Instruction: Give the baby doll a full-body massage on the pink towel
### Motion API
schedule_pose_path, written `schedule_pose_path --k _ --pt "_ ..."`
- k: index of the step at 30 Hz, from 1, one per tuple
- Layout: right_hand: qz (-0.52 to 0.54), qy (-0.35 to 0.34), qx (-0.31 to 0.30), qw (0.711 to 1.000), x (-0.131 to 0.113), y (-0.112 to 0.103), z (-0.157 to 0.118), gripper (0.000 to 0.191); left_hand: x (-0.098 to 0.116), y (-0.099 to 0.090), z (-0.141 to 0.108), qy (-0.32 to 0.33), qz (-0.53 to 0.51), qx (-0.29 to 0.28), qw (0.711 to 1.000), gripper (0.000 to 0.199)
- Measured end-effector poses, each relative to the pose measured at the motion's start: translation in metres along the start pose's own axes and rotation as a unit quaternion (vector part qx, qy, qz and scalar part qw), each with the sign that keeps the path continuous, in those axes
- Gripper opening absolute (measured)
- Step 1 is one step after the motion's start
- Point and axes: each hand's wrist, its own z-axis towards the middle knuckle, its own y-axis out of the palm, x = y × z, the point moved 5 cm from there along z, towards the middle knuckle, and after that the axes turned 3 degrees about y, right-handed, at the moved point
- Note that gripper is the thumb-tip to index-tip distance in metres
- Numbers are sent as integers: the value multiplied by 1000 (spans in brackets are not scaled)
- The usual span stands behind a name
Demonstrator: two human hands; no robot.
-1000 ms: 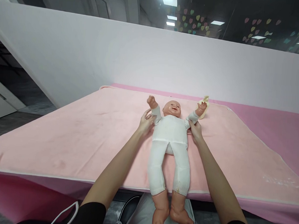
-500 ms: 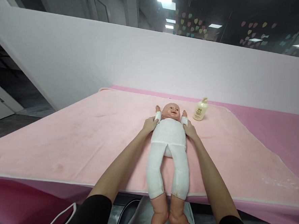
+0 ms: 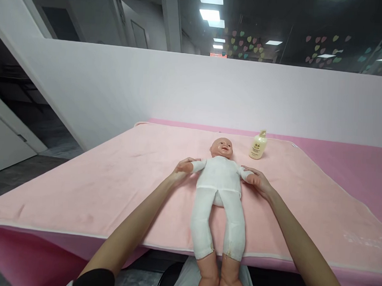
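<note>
A baby doll (image 3: 220, 173) in white cloth lies on its back on the pink blanket (image 3: 110, 185), head away from me and bare feet hanging over the near edge. Both its arms are out to the sides and bent down. On the left, my left hand (image 3: 179, 170) is round the doll's hand and wrist. At the other side my right hand (image 3: 262, 184) has its fingers behind the doll's forearm, the doll's fist lying against my palm. Parts of my fingers are hidden by the doll's arms.
A pale yellow pump bottle (image 3: 258, 145) stands beyond the doll, to the right of its head. Behind the table runs a low white wall (image 3: 194, 89) with dark glass above it. A pink cover (image 3: 354, 170) shows along the right side.
The doll's arms, raised beside its head before, are now lowered and spread outward. My hands moved apart and toward me with them. The camera view tilted slightly upward.
</note>
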Motion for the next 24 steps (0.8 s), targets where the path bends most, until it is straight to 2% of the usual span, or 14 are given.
schedule_pose_path --k 3,6,9,12,14,16,19,22,24 --pt "-36 -39 4 999 -2 2 -2 36 -3 1 -2 -8 11 -31 999 39" --pt "-42 -45 2 998 -1 1 -2 37 -2 1 -3 -9 51 -29 998 38" --pt "-50 -65 -4 997 -3 1 -2 30 6 6 -3 21 82 -26 996 35" --pt "-30 -69 12 997 -7 3 5 31 16 13 5 52 85 12 995 38" --pt "-24 -42 42 998 -7 4 17 34 17 18 17 49 81 51 994 47" --pt "-55 -6 93 994 -5 5 33 35 13 21 30 28 95 97 990 49" --pt "-140 19 167 976 -2 7 54 35 -3 22 46 -35 184 156 970 34" --pt "-173 22 173 969 3 10 69 35 -16 21 56 -83 252 167 949 16" --pt "-176 16 166 970 4 11 74 31 -18 20 61 -94 266 160 946 13"
